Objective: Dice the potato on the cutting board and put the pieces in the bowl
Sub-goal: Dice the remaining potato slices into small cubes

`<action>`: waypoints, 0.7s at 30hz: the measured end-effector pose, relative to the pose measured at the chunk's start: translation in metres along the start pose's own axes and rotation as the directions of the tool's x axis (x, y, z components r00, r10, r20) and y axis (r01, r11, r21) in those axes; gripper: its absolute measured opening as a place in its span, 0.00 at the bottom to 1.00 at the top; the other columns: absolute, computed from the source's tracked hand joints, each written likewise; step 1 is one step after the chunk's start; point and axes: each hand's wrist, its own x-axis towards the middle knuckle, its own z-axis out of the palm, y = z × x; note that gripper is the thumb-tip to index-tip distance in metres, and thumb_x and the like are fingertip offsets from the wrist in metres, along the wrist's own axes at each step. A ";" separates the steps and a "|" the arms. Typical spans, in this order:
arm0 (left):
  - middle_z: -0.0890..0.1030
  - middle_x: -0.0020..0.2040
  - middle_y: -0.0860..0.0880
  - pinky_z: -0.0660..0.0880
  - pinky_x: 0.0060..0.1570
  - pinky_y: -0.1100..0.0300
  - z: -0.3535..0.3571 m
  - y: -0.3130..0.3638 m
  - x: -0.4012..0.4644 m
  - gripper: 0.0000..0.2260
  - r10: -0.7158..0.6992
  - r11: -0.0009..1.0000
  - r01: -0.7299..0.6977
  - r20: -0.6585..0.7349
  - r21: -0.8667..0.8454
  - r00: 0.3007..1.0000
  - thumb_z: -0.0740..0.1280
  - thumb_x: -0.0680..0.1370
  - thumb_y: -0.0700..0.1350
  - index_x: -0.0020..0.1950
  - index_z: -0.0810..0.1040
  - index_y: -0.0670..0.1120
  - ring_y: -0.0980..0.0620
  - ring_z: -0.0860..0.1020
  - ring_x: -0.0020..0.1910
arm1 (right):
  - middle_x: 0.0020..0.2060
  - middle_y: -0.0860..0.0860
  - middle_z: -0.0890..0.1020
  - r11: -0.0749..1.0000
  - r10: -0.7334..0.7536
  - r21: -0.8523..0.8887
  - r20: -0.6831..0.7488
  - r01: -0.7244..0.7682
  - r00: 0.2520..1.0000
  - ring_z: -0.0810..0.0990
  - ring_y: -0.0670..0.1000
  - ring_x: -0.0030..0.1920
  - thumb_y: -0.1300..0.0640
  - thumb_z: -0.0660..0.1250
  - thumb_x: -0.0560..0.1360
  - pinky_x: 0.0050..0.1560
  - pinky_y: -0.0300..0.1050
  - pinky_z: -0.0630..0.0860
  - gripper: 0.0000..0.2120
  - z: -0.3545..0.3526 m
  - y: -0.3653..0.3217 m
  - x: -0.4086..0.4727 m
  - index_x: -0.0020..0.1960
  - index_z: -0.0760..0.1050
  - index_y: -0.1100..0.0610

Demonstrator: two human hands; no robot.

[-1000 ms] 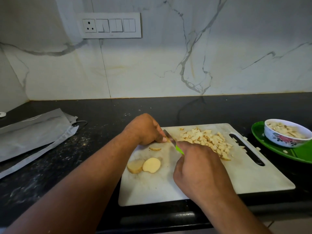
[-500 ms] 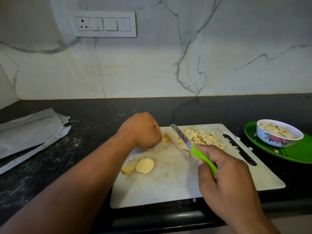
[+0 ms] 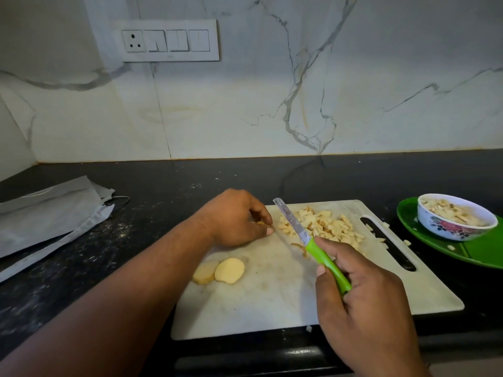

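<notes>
A: Hands first. Left hand [image 3: 236,217] curled at the far-left corner of the cutting board [image 3: 272,295], fingertips pinching a small potato piece [image 3: 260,222]. Right hand [image 3: 362,289] wrapped round the green handle of the knife [image 3: 310,242], blade lifted off the board and angled up toward the wall.

B: Progress?

A: Well along, I'd judge. One pile of diced potato [image 3: 321,223] sits on the far side of the board; the bowl [image 3: 457,219] on the green plate [image 3: 479,251], right of the board, already holds dice.

B: Left to do?

A: Two potato slices [image 3: 220,271] uncut, overlapping, near side of the board. Then the pile needs moving to the bowl. A few stray bits lie by the handle slot and on the plate.

B: Counts?

A: One board, one knife, one bowl, one plate, two slices. Grey cloth [image 3: 49,213] on the surface, left.
</notes>
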 end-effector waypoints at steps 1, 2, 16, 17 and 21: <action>0.82 0.49 0.63 0.78 0.56 0.59 -0.001 -0.001 0.000 0.06 0.017 1.000 -0.017 0.006 -0.009 1.000 0.75 0.77 0.54 0.54 0.87 0.59 0.63 0.79 0.50 | 0.46 0.39 0.84 1.000 -0.003 -0.002 0.004 0.003 1.000 0.73 0.37 0.36 0.53 0.67 0.75 0.37 0.23 0.66 0.19 0.000 0.000 0.000 0.66 0.77 0.44; 0.82 0.49 0.63 0.77 0.56 0.60 -0.001 -0.002 -0.001 0.07 0.033 0.999 -0.033 0.009 -0.015 0.999 0.75 0.77 0.54 0.55 0.87 0.59 0.64 0.78 0.50 | 0.45 0.40 0.84 1.000 -0.004 -0.005 0.006 0.004 1.000 0.72 0.36 0.35 0.53 0.67 0.75 0.36 0.22 0.65 0.19 0.001 0.001 0.000 0.65 0.78 0.44; 0.86 0.43 0.61 0.80 0.51 0.65 -0.008 -0.002 0.000 0.04 -0.060 0.993 0.058 -0.011 -0.107 0.998 0.79 0.75 0.50 0.48 0.89 0.53 0.63 0.83 0.43 | 0.53 0.40 0.82 0.974 -0.011 -0.222 0.144 0.043 0.989 0.77 0.40 0.46 0.51 0.62 0.77 0.49 0.29 0.70 0.20 0.003 -0.025 0.025 0.68 0.74 0.43; 0.86 0.43 0.61 0.80 0.52 0.64 -0.008 -0.001 0.000 0.04 -0.071 0.993 0.069 -0.011 -0.097 0.997 0.79 0.75 0.50 0.48 0.89 0.53 0.63 0.82 0.43 | 0.52 0.40 0.82 0.972 -0.017 -0.230 0.145 0.050 0.989 0.75 0.40 0.44 0.52 0.62 0.77 0.47 0.28 0.69 0.20 0.005 -0.026 0.028 0.69 0.74 0.43; 0.86 0.44 0.60 0.81 0.56 0.59 -0.005 0.004 0.002 0.04 -0.102 0.993 0.102 0.002 -0.058 0.995 0.78 0.76 0.49 0.50 0.89 0.52 0.61 0.82 0.43 | 0.55 0.41 0.82 0.969 -0.010 -0.240 0.169 0.051 0.986 0.78 0.42 0.50 0.52 0.62 0.78 0.47 0.28 0.68 0.21 0.015 -0.027 0.037 0.70 0.73 0.44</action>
